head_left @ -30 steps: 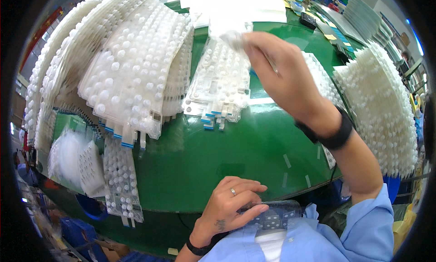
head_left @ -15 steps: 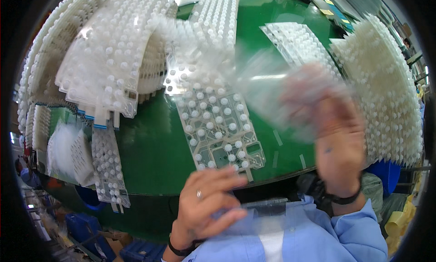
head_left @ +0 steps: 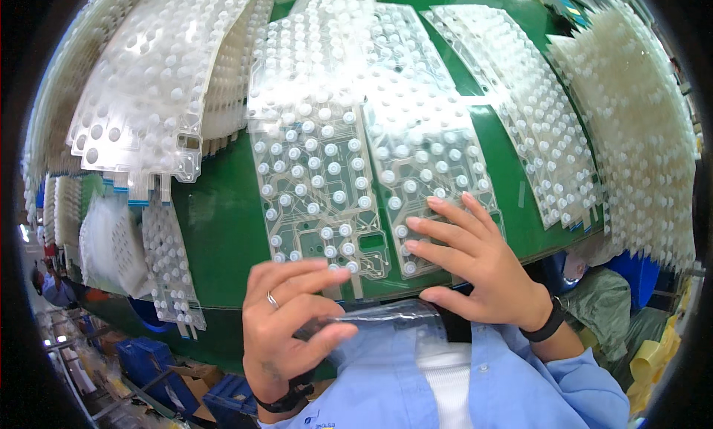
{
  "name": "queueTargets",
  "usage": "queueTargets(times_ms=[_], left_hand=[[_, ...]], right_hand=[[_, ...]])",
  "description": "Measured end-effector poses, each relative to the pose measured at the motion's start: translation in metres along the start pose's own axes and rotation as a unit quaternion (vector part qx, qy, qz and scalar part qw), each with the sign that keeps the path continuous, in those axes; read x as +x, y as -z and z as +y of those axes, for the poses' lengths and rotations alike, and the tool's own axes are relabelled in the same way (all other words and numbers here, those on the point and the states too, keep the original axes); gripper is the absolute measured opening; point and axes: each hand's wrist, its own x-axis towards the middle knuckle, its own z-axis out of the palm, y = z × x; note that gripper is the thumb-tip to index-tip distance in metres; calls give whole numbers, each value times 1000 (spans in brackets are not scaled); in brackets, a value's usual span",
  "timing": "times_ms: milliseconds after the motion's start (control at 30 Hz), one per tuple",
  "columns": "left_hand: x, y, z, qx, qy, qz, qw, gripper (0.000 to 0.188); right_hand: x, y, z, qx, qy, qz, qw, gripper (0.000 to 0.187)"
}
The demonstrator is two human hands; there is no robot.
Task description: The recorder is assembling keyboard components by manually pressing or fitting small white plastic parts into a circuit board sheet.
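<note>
Two clear keyboard membrane sheets dotted with white domes lie side by side on the green table. My left hand [head_left: 293, 317], with a ring, is at the near edge of the left sheet [head_left: 318, 150]. Its fingers are loosely bent, the thumb apart, with no held thing visible. A clear plastic film [head_left: 401, 315] passes by its thumb and in front of my shirt; whether they touch is unclear. My right hand [head_left: 475, 262] lies open, fingers spread over the near part of the right sheet [head_left: 427, 150]. Glare whitens the far halves of both.
Stacked dome sheets [head_left: 141, 72] stand at the left, with a narrow sheet [head_left: 169, 258] overhanging the table edge. To the right lie more overlapping sheets [head_left: 531, 124] and a thick fanned stack [head_left: 631, 124]. Blue crates [head_left: 152, 373] are below at the left.
My right hand came down and left from the air, where it held a blurred clear sheet. A second sheet now lies beside the first under it. The view shifted; my left hand stays near the edge.
</note>
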Motion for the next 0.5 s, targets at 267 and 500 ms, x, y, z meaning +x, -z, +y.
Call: queueTargets(times_ms=[267,500], left_hand=[[16,-55,22,-60,-21,-12,998,23],[28,-72,33,-60,-91,-5,994,27]], right_hand=[[-8,15,-28,163,-69,81,981,21],[-28,15,-33,174,-89,122,973,20]])
